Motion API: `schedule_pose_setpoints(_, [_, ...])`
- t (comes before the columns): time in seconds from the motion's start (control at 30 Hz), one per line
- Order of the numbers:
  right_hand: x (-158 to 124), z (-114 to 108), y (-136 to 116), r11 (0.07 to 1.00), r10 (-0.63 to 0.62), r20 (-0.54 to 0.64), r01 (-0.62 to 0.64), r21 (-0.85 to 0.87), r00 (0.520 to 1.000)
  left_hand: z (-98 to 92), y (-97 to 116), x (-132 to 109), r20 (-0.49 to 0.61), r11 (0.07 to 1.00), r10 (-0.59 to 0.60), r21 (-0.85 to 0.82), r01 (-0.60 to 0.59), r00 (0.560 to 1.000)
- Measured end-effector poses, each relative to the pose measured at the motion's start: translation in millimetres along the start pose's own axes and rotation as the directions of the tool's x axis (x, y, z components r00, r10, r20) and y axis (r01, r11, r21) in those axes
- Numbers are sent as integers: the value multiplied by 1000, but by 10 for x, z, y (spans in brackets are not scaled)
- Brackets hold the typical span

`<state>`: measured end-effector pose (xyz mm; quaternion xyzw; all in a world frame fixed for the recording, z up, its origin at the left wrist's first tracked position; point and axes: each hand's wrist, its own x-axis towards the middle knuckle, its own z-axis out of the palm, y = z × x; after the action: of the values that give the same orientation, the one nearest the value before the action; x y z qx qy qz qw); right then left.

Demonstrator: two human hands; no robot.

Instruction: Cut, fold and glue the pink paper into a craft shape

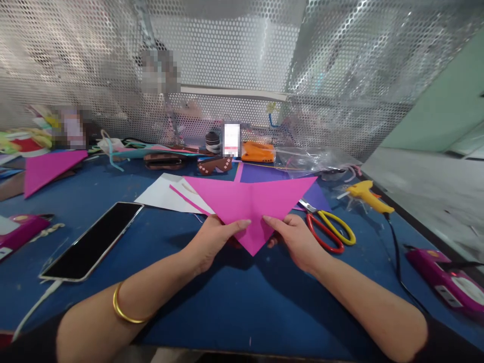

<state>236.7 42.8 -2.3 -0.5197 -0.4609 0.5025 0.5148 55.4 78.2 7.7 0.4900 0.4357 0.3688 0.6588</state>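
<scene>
A bright pink paper triangle (251, 206) is held up above the blue table, its point toward me and its long edge away. My left hand (215, 237) pinches it on the left side, thumb on top and fingers hidden beneath. On the right side my right hand (298, 237) grips it the same way. A faint crease runs down its middle. Beyond it lie a white sheet (159, 194), a thin pink strip (189, 198) and purple paper (264, 174). Scissors (333, 232) with red and yellow handles rest just right of my right hand.
A black-screened phone (93, 242) on a white cable lies at left. At right are a yellow glue gun (368, 195) with a black cord and a magenta power strip (446, 277). Another pink paper piece (53, 169) lies far left. A perforated metal screen (234, 55) stands behind.
</scene>
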Motion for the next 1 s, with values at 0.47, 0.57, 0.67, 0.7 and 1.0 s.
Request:
schedule_pose_setpoints(0.47, [-119,-153,-118,-228,-663,658,741,-632,357,17,16,-8,-39,999,-47,4,47,998])
schedule_pose_setpoints(0.57, [-103,-160,-137,-199,-602,704,784,-588,376,22,8,-22,-33,996,-82,-19,82,996])
schedule_pose_setpoints(0.67, [-89,-190,-141,-242,-549,757,800,-550,355,22,-1,-33,-22,996,-84,-37,83,996])
schedule_pose_setpoints(0.7, [-84,-200,-136,-281,-548,768,792,-542,332,23,-3,-35,-10,995,-95,-32,95,995])
schedule_pose_setpoints(1.0, [-111,-186,-172,-360,-615,757,776,-518,220,-78,137,-269,152,941,-288,230,249,946])
